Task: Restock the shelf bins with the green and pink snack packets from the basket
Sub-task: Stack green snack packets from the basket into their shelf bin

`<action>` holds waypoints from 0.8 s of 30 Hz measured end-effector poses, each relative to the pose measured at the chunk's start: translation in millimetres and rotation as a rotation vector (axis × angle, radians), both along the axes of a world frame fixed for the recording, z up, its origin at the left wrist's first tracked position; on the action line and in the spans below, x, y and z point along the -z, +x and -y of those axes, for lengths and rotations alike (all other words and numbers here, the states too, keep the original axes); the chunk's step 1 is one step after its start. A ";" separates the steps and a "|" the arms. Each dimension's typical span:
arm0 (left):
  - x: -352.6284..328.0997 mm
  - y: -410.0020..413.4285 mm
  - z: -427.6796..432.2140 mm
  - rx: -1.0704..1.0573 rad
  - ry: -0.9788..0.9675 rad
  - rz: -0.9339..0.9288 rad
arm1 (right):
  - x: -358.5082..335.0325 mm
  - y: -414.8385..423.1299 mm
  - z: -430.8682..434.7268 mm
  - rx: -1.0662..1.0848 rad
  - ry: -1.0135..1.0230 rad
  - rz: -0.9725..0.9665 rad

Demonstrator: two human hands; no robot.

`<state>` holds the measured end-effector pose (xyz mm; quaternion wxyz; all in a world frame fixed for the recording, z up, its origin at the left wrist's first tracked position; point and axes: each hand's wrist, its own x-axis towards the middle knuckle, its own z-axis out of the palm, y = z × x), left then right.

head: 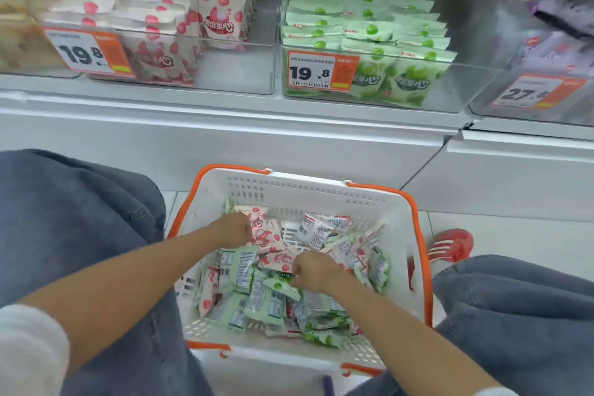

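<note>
A white basket point(308, 190) with orange rim and handles sits on the floor between my knees, holding several mixed green and pink snack packets. My left hand point(233, 230) is down in the basket, its fingers curled on a pink packet point(262, 228) near the back. My right hand point(313, 272) is curled over the pile and pinches a green packet point(283, 287). Above, on the shelf, a clear bin of pink packets point(180, 10) stands at the left and a clear bin of green packets point(369, 26) at the centre.
Price tags reading 19.8 hang on both bins point(86, 53) point(321, 71). A bin of purple packets point(553, 42) stands at the right. The white shelf ledge point(257, 125) juts out above the basket. My jeans-clad knees flank the basket, and a red shoe point(450, 246) rests on the tiled floor.
</note>
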<state>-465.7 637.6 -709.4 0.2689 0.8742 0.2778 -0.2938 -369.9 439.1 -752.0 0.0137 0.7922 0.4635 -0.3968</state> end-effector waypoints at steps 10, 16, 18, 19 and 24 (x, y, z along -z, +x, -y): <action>12.5 -14.0 -2.2 -0.089 -0.108 -0.011 | 6.1 -36.3 -9.7 -0.437 -0.017 0.307; -6.6 -2.5 17.1 -0.005 -0.168 0.079 | -44.8 14.2 -46.0 0.751 0.238 -0.200; -15.8 7.1 30.5 -0.050 -0.195 0.195 | -78.8 32.0 -55.7 1.031 0.305 -0.547; -19.4 13.8 33.4 -0.093 -0.154 0.271 | -96.4 40.7 -57.2 1.077 0.331 -0.664; -66.3 53.7 36.3 -0.218 -0.361 0.417 | -157.3 89.8 -40.9 0.741 0.586 -0.288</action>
